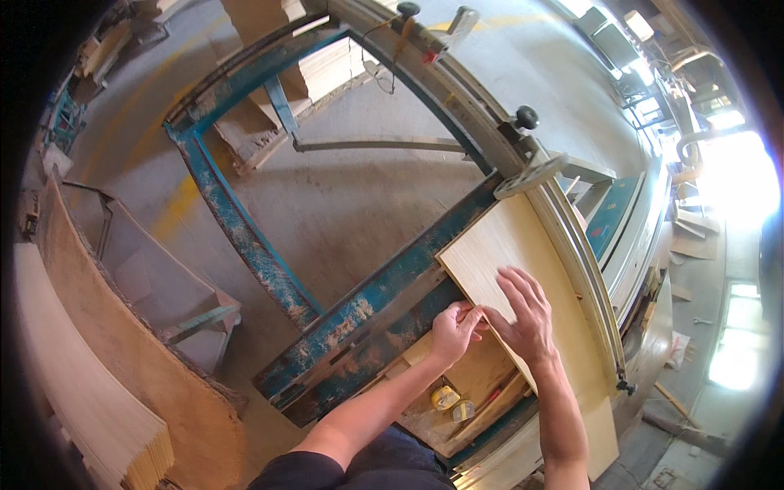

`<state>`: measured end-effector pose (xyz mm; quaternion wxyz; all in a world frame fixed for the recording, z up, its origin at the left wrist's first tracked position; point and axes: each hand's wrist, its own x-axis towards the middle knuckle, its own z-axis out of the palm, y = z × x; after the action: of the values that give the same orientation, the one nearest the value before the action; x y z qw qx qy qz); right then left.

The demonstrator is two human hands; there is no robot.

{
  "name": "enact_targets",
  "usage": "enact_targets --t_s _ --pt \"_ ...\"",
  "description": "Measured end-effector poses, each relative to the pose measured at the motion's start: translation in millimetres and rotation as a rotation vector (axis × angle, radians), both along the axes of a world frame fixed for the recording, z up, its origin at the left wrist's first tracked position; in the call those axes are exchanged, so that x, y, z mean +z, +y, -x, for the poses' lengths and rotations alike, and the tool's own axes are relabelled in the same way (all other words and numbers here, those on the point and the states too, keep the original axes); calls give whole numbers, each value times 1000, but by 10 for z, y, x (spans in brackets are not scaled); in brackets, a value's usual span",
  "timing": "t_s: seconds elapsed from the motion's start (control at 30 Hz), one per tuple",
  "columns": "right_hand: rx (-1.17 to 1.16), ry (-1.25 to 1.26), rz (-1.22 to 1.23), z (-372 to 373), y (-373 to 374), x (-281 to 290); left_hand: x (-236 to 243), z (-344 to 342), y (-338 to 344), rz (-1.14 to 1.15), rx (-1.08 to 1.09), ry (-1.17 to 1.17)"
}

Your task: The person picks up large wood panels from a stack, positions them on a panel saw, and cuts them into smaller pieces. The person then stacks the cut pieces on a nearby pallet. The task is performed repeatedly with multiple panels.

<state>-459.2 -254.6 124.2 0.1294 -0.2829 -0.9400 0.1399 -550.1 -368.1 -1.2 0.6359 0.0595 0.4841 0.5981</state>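
A pale wooden panel (pixel 483 260) lies over a larger yellowish board on a blue metal frame (pixel 347 322). At the panel's left edge, my left hand (pixel 453 333) is closed, its fingertips pinched together; whatever they hold is hidden. My right hand (pixel 527 314) is over the panel with its fingers stretched out and apart, its thumb close to the left fingertips. Below the hands, a wooden tray (pixel 483 369) holds a yellow tape measure (pixel 445 398) and a second, clear-and-yellow rounded item (pixel 463 411). Something thin and red lies beside them.
A metal rail with a black knob (pixel 527 118) runs along the frame's far right side. Stacked pale boards (pixel 90 367) stand at the lower left beside a brown curved sheet. More sheets (pixel 331 69) lie behind the frame. Machinery and bright windows are at the right.
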Motion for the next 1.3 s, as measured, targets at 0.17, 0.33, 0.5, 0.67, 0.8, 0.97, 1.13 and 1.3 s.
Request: enact_targets --t_s 0.17,0.33,0.5,0.67,0.8,0.97,1.13,1.3 --pt "127 -141 31 709 463 -243 72 -32 -1 18 -25 -4" --pt "187 -186 40 822 623 -455 142 -49 19 73 25 50" --pt "176 -203 78 865 655 -459 152 -90 11 116 16 52" --pt "154 -204 82 902 629 -476 150 -97 11 123 18 12" --pt "134 -223 76 935 594 -464 142 -98 5 122 1 -14" --pt "114 -218 49 915 562 -512 187 -57 12 146 -20 -50" --pt "116 -215 20 928 556 -518 186 -49 11 148 -9 -80" --pt "116 -208 6 957 546 -500 177 -71 5 141 16 -51"
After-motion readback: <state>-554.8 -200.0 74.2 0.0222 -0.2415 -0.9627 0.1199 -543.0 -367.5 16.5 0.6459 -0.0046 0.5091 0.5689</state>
